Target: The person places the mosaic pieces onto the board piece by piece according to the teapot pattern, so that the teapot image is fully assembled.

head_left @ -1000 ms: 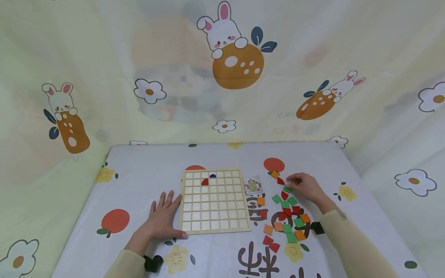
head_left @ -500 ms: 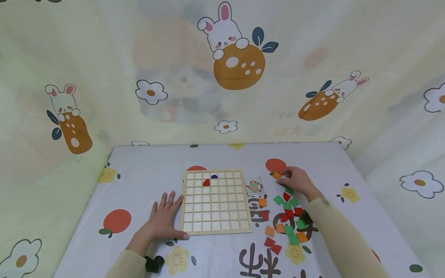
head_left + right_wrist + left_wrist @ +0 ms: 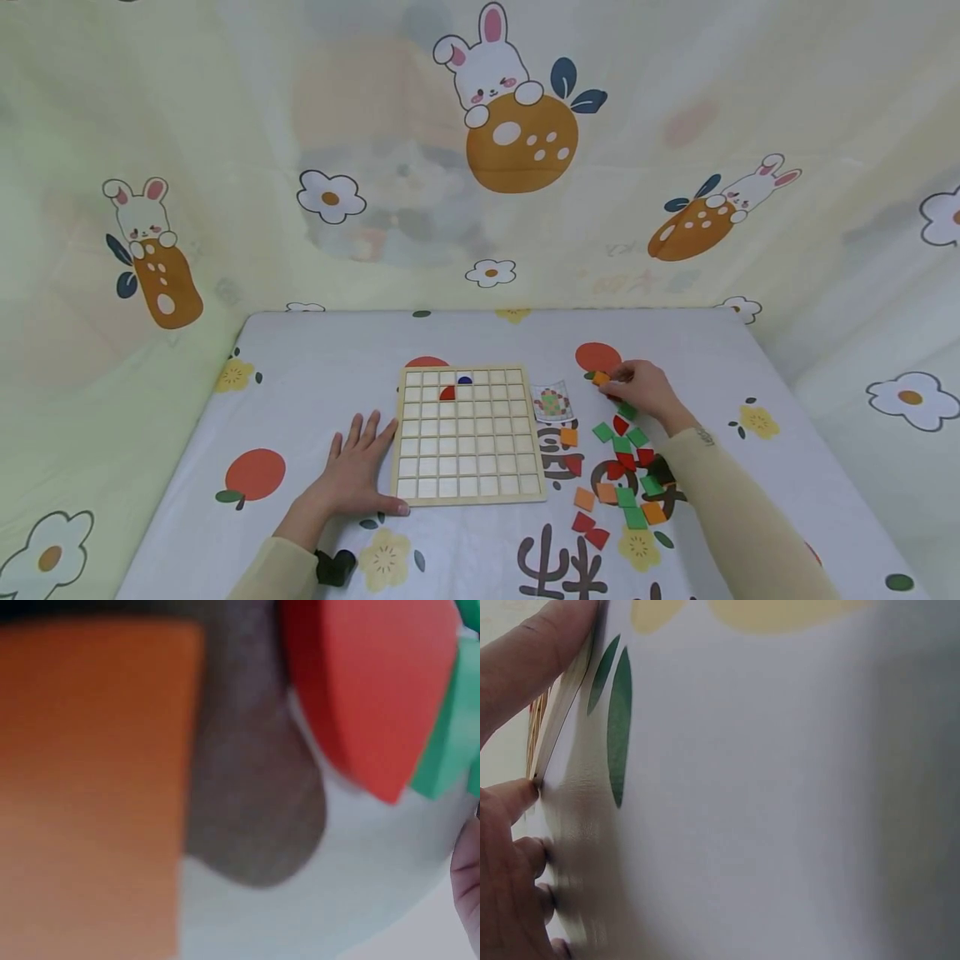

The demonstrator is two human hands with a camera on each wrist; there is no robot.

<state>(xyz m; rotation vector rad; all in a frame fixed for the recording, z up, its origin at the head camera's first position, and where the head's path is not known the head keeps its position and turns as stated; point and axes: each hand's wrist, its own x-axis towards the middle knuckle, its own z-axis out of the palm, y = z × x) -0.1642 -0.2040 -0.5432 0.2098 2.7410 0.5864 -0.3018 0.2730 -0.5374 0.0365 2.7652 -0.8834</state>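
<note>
A wooden grid board (image 3: 467,442) lies on the table, holding a red quarter-circle piece (image 3: 447,393) and a blue half-circle piece (image 3: 465,381) near its top. My left hand (image 3: 356,475) rests spread at the board's left edge, fingers straight; its thumb (image 3: 536,660) is against the lower left corner. Over on the right, the fingertips of my right hand (image 3: 645,390) are down on a mostly covered red piece, just beside an orange square tile (image 3: 601,378). Whether they pinch it is hidden. In the right wrist view only part of the hand (image 3: 469,885) shows.
A small printed pattern card (image 3: 552,402) lies against the board's right side. Several loose green tiles (image 3: 635,517), orange tiles (image 3: 584,498) and red pieces (image 3: 597,538) are scattered between the card and my right forearm. A patterned curtain (image 3: 405,242) hangs behind the table.
My right hand has moved up and left from a green tile to the red piece beside the orange tile, then stayed there. My left hand has kept its place at the board.
</note>
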